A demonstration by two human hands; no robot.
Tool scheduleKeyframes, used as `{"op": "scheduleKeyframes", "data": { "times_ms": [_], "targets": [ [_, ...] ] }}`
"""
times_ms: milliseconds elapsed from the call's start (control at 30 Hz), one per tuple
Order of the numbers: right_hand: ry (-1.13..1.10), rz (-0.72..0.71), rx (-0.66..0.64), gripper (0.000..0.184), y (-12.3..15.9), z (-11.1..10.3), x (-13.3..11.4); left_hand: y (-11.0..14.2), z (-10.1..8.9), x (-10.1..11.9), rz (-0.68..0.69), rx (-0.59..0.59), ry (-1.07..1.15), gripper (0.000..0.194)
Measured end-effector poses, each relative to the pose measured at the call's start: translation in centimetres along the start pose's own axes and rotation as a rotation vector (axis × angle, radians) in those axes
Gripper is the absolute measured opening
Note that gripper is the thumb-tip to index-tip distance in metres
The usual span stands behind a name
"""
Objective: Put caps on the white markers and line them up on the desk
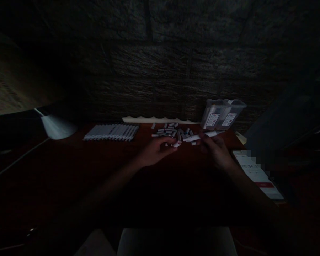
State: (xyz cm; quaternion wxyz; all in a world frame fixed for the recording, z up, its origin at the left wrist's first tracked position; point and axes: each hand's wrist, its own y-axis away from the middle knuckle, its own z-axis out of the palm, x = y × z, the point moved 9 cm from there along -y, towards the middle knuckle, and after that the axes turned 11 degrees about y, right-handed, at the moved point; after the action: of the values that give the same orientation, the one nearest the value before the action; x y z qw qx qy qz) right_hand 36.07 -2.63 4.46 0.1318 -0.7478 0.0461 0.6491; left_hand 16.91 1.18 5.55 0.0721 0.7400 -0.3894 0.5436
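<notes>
My right hand [216, 149] is closed round a white marker pen [197, 137], its uncapped tip pointing left. Between thumb and fingers of my left hand [156, 152] is a small white marker cap [176, 144], just left of the pen tip and apart from it. Behind both hands lies a loose pile of marker caps [170, 131], several of them grey or white. Off to the left, a row of white markers [112, 131] lies side by side on the dark red-brown table [117, 156].
Two clear plastic cases [224, 113] with labels stand at the back right. A phone [256, 174] showing a timer lies at the right. A lamp base [57, 127] stands at the left, its cord running forward. A rough brick wall [170, 64] rises behind; the light is dim.
</notes>
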Motion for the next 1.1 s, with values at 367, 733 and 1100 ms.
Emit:
{"op": "scheduleKeyframes", "data": {
  "times_ms": [367,733,1100],
  "targets": [
    [0.336,-0.053,-0.156,0.047,0.7,2.1,0.3,0.6,-0.3,-0.4,0.042,0.205,0.096,0.020],
    [0.390,-0.178,-0.162,0.024,1.9,3.4,-0.9,1.1,3.4,-2.0,-0.048,0.022,0.104,0.019],
    [0.734,-0.318,-0.204,0.027,-2.5,2.6,-1.6,0.9,2.2,-3.3,-0.116,0.116,0.230,0.015]
  ]
}}
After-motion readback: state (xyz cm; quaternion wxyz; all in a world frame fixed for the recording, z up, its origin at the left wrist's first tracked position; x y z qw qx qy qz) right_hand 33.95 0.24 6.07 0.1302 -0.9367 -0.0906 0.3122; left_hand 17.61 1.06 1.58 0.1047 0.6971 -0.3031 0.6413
